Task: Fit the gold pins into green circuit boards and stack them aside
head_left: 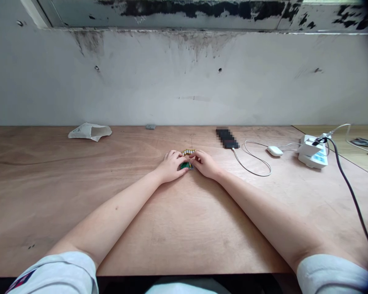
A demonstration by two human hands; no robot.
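While a green piece [184,165] is gripped by the left hand [171,167], its right end is seemingly pinched by the right hand [206,164], well in from the worktop's [153,228] near edge. Yellow-and-white strip [188,152] is set just beyond.

wall [156,81]: pale, stained | overhead frame [178,16]: black-patched | tabletop [49,196]: brown, wood-grained

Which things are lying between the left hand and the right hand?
The head view shows a small green piece and, beyond it, a yellow-and-white strip between the left hand and the right hand.
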